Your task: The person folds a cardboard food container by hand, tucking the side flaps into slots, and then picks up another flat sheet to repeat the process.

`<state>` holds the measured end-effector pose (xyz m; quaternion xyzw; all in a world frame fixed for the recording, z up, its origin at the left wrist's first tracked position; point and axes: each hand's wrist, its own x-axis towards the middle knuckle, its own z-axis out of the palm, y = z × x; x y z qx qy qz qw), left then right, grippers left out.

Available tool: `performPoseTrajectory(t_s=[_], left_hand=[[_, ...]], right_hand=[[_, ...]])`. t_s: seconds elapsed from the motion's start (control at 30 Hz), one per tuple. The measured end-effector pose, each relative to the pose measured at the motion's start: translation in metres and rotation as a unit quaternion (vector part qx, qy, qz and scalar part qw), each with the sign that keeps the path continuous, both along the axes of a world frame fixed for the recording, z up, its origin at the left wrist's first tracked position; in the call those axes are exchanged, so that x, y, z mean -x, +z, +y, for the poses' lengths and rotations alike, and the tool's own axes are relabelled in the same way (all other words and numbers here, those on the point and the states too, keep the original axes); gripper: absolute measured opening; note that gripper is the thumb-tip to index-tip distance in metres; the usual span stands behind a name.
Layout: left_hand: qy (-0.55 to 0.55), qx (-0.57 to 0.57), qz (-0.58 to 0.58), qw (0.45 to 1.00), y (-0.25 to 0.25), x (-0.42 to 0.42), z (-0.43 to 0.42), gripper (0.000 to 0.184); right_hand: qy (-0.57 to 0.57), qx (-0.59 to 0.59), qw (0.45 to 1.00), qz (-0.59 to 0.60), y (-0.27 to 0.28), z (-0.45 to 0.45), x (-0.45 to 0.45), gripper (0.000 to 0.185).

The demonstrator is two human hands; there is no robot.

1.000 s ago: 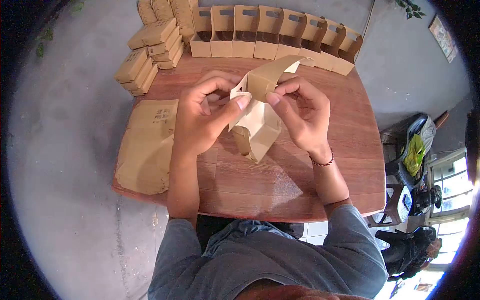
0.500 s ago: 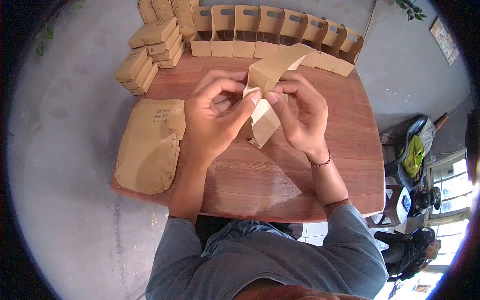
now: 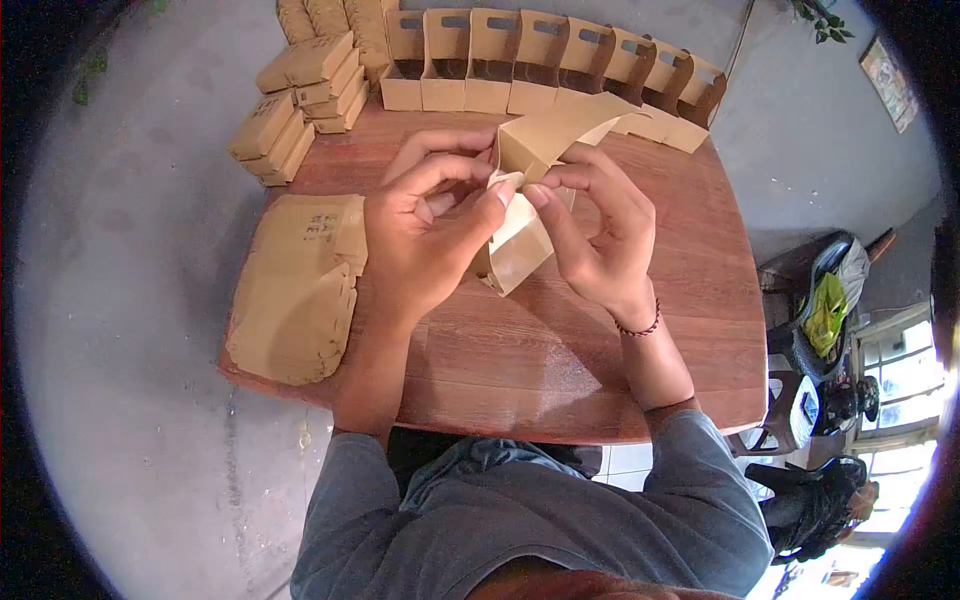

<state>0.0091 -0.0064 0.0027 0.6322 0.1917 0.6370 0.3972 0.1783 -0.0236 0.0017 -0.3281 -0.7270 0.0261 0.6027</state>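
Over the middle of the table, both my hands pinch a partly folded brown cardboard box (image 3: 522, 245). My left hand (image 3: 432, 215) grips its left edge, with the thumb pressed on a pale folded flap and the other fingers behind. My right hand (image 3: 600, 220) pinches the same area from the right with thumb and forefinger, close to the left thumb. A long panel of the box sticks up and to the right above the hands. The fingers partly hide the joint between the panels.
A row of folded carriers with handle slots (image 3: 545, 60) lines the table's back edge. Bundles of flat cardboard (image 3: 305, 80) are piled at the back left. A stack of flat cardboard blanks (image 3: 290, 290) lies left on the wooden table (image 3: 500, 370). Chairs (image 3: 790, 410) stand at right.
The box's lower end has tilted slightly to the left, and its upper panel has dipped a little. Both hands keep their pinch at nearly the same place.
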Motion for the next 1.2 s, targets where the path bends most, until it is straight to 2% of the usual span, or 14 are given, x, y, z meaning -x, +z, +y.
performPoseTrajectory(t_s=[0.17,0.33,0.47,0.63,0.83,0.93,1.17,1.2], left_hand=[[0.013,-0.004,-0.020,1.000,-0.005,-0.004,0.000,0.012],[0.063,-0.069,-0.003,0.996,-0.008,-0.005,0.005,0.014],[0.078,-0.060,-0.005,0.995,-0.010,-0.006,0.006,0.015],[0.137,-0.121,0.026,0.983,-0.009,-0.006,0.004,0.014],[0.148,-0.112,0.073,0.980,-0.003,0.000,-0.002,0.013],[0.116,-0.107,0.063,0.985,-0.007,0.002,0.001,0.013],[0.128,-0.087,0.081,0.985,-0.005,0.003,0.000,0.012],[0.132,-0.111,0.103,0.980,-0.006,0.006,0.003,0.012]], right_hand=[[0.009,0.015,1.000,0.000,-0.001,-0.001,0.001,0.012],[0.011,0.012,1.000,-0.004,0.001,-0.003,0.001,0.012],[0.000,0.010,1.000,-0.017,0.000,-0.003,0.003,0.013],[-0.004,0.006,1.000,-0.021,0.000,-0.005,0.004,0.012],[0.003,0.002,1.000,-0.023,-0.002,-0.004,0.005,0.013],[0.003,0.003,1.000,-0.029,-0.003,-0.004,0.007,0.013],[-0.008,-0.002,0.999,-0.047,-0.002,-0.004,0.008,0.013],[-0.008,-0.001,0.999,-0.046,-0.002,-0.004,0.008,0.013]])
